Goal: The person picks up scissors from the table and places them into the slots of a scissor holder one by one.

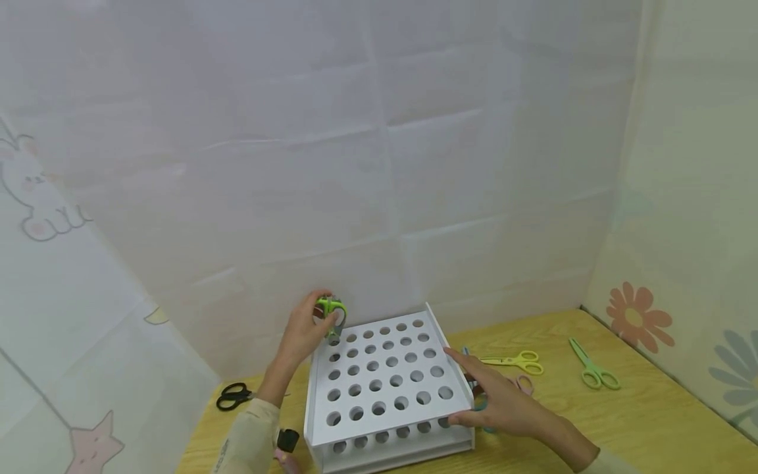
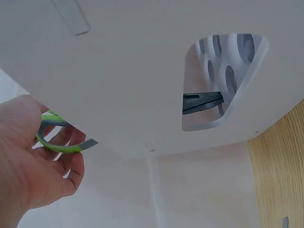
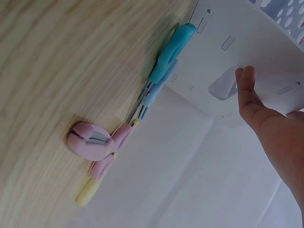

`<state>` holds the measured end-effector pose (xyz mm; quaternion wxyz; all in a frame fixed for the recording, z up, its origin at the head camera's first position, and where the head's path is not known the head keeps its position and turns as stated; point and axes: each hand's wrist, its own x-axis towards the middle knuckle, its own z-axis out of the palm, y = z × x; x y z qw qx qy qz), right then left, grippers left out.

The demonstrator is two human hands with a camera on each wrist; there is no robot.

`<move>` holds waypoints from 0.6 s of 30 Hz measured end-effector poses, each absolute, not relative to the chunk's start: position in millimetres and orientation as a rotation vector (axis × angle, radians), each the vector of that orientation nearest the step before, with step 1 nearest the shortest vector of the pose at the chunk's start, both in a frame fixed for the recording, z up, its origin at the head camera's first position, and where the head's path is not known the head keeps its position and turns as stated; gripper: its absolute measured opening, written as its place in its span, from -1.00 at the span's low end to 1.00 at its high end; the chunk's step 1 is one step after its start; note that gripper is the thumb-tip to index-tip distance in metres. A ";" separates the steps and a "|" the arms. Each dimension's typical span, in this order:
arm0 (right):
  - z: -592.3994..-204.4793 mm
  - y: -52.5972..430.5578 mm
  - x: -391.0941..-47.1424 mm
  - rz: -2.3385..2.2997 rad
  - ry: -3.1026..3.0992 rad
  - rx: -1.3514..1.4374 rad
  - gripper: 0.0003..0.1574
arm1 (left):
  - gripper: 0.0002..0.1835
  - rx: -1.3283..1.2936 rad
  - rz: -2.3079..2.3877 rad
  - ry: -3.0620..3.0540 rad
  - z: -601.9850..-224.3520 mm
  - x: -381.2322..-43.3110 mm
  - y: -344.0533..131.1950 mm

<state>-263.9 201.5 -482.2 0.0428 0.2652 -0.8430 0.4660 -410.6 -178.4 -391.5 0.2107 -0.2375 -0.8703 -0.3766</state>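
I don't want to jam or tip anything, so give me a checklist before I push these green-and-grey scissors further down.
1. Left grip holding the green-and-grey scissors by the handle: ok.
2. Blade inside the rack, visible through the side cutout: ok.
3. Blade tip through a lower-tier hole: cannot tell.
4. Right grip against the rack's right side: ok.
5. Scissors released in the rack: not ok, handle in the left grip.
6. Teal handle clear of the rack's right wall: cannot tell.
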 end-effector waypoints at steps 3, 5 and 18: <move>-482.2 201.6 -263.3 1.417 -2.571 0.813 0.36 | -0.47 -0.645 -1.052 -2.440 -391.5 -408.4 -180.8; -481.9 201.4 -262.8 1.418 -2.566 0.815 0.36 | -0.45 -0.629 -1.051 -2.457 -391.6 -406.3 -182.9; -481.5 202.9 -263.4 1.454 -2.559 0.825 0.34 | -0.42 -0.492 -0.965 -2.472 -394.6 -388.2 -215.4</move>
